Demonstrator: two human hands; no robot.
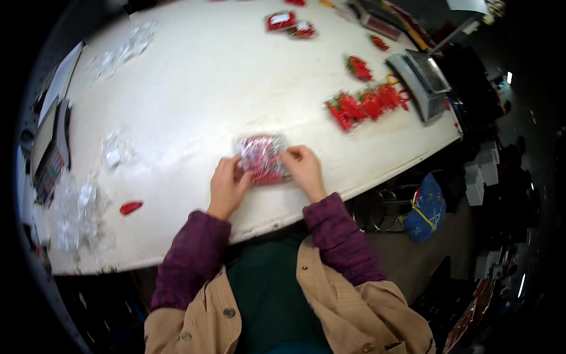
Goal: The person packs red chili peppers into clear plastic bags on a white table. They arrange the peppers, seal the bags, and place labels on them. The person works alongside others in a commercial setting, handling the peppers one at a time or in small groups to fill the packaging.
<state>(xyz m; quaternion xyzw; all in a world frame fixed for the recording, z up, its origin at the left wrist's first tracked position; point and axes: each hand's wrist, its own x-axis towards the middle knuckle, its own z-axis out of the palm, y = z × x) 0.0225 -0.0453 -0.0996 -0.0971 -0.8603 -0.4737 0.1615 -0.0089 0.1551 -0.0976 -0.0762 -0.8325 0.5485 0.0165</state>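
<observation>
left hand (229,184) | right hand (304,171) | both pinching red packet (263,157) (clear-wrapped) | on white table (206,76)

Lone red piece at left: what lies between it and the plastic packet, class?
White tabletop, then the left hand, which touches the packet; the head view shows this.
</observation>
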